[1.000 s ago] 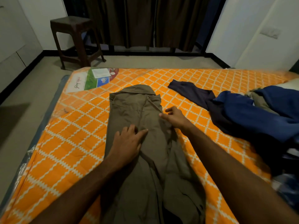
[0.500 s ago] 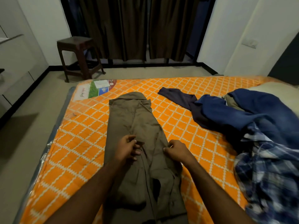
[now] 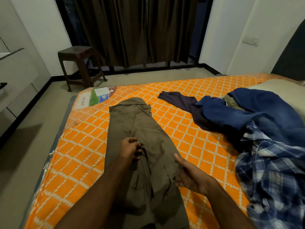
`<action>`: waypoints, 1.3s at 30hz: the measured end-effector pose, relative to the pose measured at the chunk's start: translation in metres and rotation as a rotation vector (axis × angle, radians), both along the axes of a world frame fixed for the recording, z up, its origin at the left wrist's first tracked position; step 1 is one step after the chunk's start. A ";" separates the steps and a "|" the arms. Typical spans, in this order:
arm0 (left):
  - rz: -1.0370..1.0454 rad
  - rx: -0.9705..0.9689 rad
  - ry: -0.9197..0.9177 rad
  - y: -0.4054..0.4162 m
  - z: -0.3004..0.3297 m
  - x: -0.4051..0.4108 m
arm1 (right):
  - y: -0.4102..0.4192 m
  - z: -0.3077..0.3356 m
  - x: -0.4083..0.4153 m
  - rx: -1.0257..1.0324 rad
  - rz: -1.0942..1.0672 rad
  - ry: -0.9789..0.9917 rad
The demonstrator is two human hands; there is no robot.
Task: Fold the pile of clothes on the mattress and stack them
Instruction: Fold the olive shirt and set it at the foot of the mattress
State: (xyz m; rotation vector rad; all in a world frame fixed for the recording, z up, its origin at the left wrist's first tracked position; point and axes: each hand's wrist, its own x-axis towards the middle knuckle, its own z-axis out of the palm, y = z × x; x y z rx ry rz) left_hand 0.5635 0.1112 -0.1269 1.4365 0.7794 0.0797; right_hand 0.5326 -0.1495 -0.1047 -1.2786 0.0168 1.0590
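Note:
An olive-brown pair of trousers [image 3: 137, 126] lies lengthwise on the orange patterned mattress [image 3: 79, 146], folded in half along its length. My left hand [image 3: 130, 148] pinches a fold of the fabric near the middle of the garment. My right hand [image 3: 189, 175] is at the garment's right edge beside a button, palm turned up, thumb on top of the cloth and fingers under the edge. The unfolded pile [image 3: 257, 123] lies to the right: blue jeans, a dark navy garment [image 3: 179, 100] and a blue plaid shirt [image 3: 272, 176].
A pillow [image 3: 280, 85] sits at the mattress's far right. A dark wooden stool [image 3: 79, 63] stands on the floor beyond the mattress, before brown curtains [image 3: 135, 30]. A printed label [image 3: 97, 96] is at the far left corner. The floor runs along the mattress's left edge.
Both hands slid back toward me along the trousers. My left hand went from flat on the cloth to pinching a fold, and my right hand moved to the right edge, palm up.

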 end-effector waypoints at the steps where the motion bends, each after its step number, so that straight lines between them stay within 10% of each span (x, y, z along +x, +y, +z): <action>1: 0.014 0.030 -0.019 0.001 -0.003 0.001 | -0.005 -0.001 -0.005 0.073 0.018 0.016; 8: -0.559 0.822 -0.335 -0.001 -0.017 -0.035 | 0.002 0.015 -0.035 0.070 -0.138 -0.100; 13: -1.011 1.316 -0.204 0.003 -0.011 -0.043 | 0.001 0.047 -0.052 0.211 -0.299 -0.014; 24: -0.849 1.594 -0.385 0.037 -0.013 -0.014 | -0.024 0.044 -0.077 0.173 -0.370 0.001; 29: -0.552 1.117 -0.531 0.074 -0.003 -0.015 | -0.013 0.016 -0.081 -0.057 -0.261 -0.068; 39: -0.919 1.253 -0.395 0.061 -0.024 -0.016 | -0.017 0.001 -0.106 -0.128 -0.074 -0.479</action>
